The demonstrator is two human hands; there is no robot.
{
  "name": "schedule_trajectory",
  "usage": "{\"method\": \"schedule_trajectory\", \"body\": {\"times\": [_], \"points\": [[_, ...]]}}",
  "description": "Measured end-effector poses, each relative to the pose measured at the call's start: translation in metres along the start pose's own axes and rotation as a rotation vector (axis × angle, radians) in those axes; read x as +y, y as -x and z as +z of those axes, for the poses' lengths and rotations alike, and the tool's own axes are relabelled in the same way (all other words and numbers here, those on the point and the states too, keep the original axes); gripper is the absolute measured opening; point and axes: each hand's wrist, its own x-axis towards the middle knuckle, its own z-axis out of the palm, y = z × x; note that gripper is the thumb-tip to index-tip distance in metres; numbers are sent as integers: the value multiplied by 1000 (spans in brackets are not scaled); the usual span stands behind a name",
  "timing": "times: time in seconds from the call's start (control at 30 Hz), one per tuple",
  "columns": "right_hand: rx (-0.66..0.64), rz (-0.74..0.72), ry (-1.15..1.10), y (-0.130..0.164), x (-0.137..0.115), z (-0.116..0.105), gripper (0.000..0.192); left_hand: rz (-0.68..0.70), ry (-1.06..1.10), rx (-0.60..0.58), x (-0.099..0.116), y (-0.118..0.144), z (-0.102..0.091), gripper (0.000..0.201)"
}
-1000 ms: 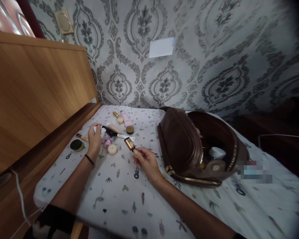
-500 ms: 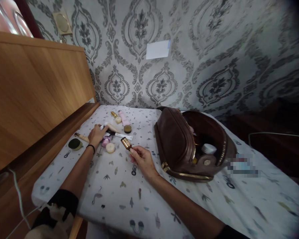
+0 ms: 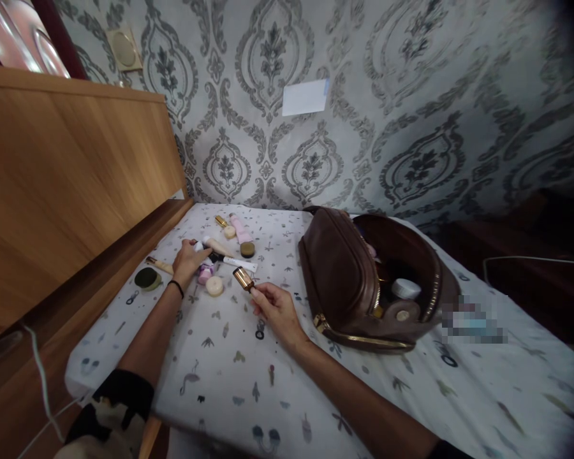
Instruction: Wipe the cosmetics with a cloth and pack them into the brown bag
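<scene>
My right hand (image 3: 276, 307) pinches a small gold-capped bottle (image 3: 243, 279) just above the patterned bedsheet (image 3: 249, 376). My left hand (image 3: 187, 261), with a black band at the wrist, rests flat on a cluster of small cosmetics: a pink item (image 3: 205, 273), a round cream-coloured piece (image 3: 215, 286), a black-and-white tube (image 3: 232, 261) and a beige tube (image 3: 219, 246). Whether the left fingers grip anything is hidden. To the right of my right hand an open brown leather pouch (image 3: 344, 274) lies on its side, with a white jar (image 3: 405, 289) inside it.
A wooden headboard (image 3: 71, 172) and its ledge run along the left. A dark green round compact (image 3: 148, 278) and a brush handle (image 3: 159, 264) lie near the ledge. A pink tube (image 3: 242, 227), a gold item (image 3: 221, 221) and a dark round lid (image 3: 247, 249) sit farther back. Patterned wallpaper rises behind.
My left hand lowered from holding a small white item onto the cosmetics pile and stretched forward over it. My right hand kept the gold-capped bottle almost still.
</scene>
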Motion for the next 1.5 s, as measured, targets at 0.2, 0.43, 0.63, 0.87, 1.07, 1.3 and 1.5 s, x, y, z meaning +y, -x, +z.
{"method": "schedule_trajectory", "body": {"times": [0.2,0.43,0.63,0.87,1.07,1.3,1.5], "points": [[1,7,-22,-1,2,0,37,-30,230,-11,-8,-7,1,44],[1,20,-15,-1,2,0,37,-49,317,-90,-10,-5,-4,32],[11,12,-13,-1,3,0,38,-81,289,-99,-7,-3,-10,36],[9,23,-19,-1,0,0,36,-158,397,-72,-5,-1,-10,44],[5,28,-15,0,1,1,35,-158,661,-135,-7,2,-19,33],[5,37,-14,0,0,1,36,-99,889,-211,-5,11,-23,37],[10,9,-12,-2,4,1,35,-19,969,-303,5,25,-23,48]]}}
